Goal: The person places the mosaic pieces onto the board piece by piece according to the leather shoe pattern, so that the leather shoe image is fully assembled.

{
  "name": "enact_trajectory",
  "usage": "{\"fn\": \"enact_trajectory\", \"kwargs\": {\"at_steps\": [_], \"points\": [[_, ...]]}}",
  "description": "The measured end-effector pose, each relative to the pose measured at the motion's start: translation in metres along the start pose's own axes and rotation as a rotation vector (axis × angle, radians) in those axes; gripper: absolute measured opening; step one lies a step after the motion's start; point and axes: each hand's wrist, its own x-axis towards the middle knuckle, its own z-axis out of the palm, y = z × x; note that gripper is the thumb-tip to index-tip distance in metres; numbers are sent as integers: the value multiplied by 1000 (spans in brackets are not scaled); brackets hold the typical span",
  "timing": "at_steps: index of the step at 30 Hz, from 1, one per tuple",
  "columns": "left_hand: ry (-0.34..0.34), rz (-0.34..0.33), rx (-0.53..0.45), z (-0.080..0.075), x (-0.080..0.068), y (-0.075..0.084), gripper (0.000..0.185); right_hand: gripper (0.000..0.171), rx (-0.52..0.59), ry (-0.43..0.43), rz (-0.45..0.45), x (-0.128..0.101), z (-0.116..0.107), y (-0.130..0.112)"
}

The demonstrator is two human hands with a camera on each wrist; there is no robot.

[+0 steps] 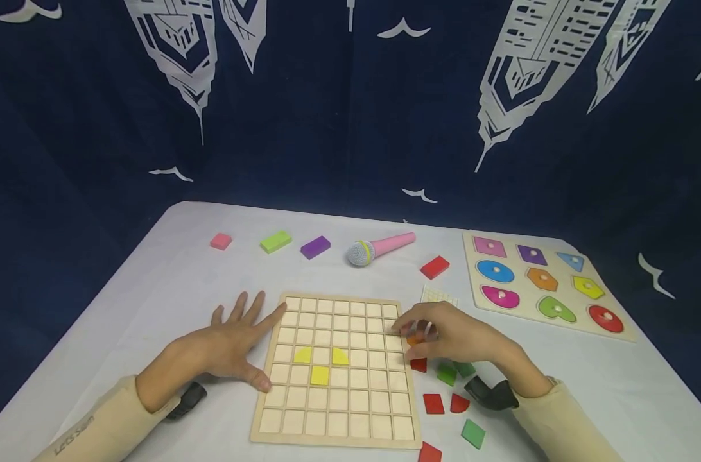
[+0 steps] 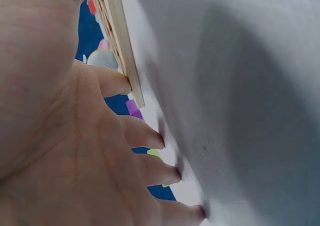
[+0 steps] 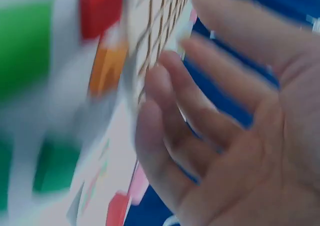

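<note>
A wooden grid board [image 1: 334, 443] lies flat on the white table, with a yellow square [image 1: 320, 375] and two yellow curved pieces [image 1: 340, 356] in its cells. My left hand [image 1: 232, 346] rests beside the board with its fingers spread; thumb and index finger touch the left edge. Over the right edge hovers my right hand [image 1: 451, 333], its fingers loosely bent and nothing seen between them in the right wrist view. Under and beside it lie an orange piece [image 3: 106, 70], red pieces [image 1: 434, 403] and green pieces [image 1: 474, 434].
Behind the board are a pink block [image 1: 221, 241], a lime block [image 1: 276, 242], a purple block [image 1: 316, 247], a pink toy microphone [image 1: 392, 244] and a red block [image 1: 435, 267]. A knobbed shape puzzle [image 1: 549, 337] lies at the right. A dark patterned curtain [image 1: 327, 128] hangs behind.
</note>
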Motion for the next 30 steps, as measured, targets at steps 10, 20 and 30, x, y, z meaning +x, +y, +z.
{"fn": "enact_trajectory", "kwargs": {"at_steps": [10, 20, 30], "points": [[2, -9, -7, 2, 1, -1, 132, 34, 49, -45, 65, -5, -10, 36], [16, -7, -5, 1, 3, -1, 133, 30, 75, -38, 108, 0, -11, 43], [7, -7, -17, 1, 2, -1, 132, 27, 18, -32, 44, 0, -11, 46]]}}
